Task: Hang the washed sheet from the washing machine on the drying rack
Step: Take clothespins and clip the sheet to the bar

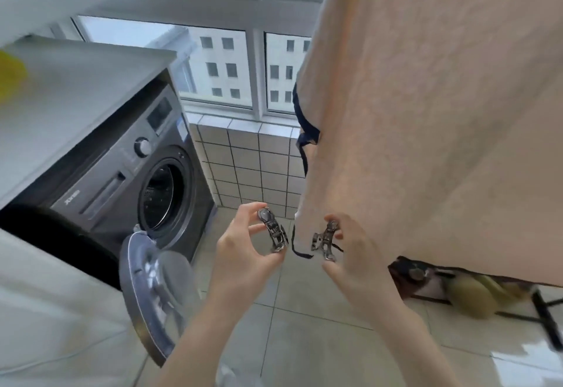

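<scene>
A large beige sheet (432, 118) hangs down the right side of the view, its dark-trimmed lower corner near my hands. My left hand (243, 246) pinches a dark metal clip (273, 231) between thumb and fingers, just left of that corner. My right hand (353, 252) pinches a second metal clip (325, 242) right at the sheet's lower corner. The grey washing machine (122, 167) stands at the left with its round door (152, 292) swung open and the drum dark inside. The rack's top is out of view.
A tiled low wall (249, 167) and windows (213, 63) lie straight ahead. Dark rack legs (545, 316) and a yellowish object (475, 292) sit on the tiled floor at the right, under the sheet. A white counter top (61, 94) covers the machine.
</scene>
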Tool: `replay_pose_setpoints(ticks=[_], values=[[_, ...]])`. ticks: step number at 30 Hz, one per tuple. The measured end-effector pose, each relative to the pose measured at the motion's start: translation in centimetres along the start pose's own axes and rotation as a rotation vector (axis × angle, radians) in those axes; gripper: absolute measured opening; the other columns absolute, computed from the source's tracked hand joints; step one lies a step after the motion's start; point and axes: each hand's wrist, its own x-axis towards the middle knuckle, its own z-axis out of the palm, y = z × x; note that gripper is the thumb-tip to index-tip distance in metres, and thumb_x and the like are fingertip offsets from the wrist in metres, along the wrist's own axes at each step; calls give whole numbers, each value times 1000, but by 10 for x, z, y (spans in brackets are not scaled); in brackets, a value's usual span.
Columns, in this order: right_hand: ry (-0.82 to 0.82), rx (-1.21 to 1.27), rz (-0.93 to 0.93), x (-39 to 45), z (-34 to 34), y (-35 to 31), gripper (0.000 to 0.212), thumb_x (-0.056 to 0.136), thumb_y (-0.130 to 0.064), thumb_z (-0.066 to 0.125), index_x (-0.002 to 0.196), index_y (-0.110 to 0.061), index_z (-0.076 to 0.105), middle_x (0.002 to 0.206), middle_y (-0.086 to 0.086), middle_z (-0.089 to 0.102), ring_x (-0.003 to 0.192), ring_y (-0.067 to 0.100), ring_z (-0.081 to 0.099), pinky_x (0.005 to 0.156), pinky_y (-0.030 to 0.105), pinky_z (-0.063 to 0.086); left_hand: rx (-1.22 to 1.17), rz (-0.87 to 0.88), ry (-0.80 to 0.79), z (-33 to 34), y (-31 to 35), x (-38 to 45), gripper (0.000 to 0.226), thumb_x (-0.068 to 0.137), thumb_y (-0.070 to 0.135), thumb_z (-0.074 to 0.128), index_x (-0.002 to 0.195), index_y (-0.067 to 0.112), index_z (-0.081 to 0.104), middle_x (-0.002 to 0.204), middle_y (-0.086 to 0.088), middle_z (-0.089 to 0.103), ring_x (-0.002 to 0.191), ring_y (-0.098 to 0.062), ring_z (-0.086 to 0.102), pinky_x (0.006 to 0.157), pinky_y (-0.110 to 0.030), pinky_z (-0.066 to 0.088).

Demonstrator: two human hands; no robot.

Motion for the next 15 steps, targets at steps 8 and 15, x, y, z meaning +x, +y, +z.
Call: replay_pose_setpoints(ticks=[8, 15], values=[[62, -18, 132, -64, -88, 74, 62, 76, -6, 62, 130, -28, 40, 121, -9, 44, 104, 13, 50, 76, 28, 43, 0, 69, -45, 96, 61, -36, 62, 60, 21, 89, 102, 44, 50, 100, 37, 57, 91, 12, 61, 71, -17, 51], [141, -50, 169, -63, -142, 118, 66, 80, -9, 65, 137, -28, 37, 124, -7, 44, 106, 14, 51, 78, 27, 44, 22, 150, -117, 156, 101, -23, 61, 57, 18, 91, 105, 29, 55, 95, 20, 64, 87, 11, 61, 67, -3, 42]])
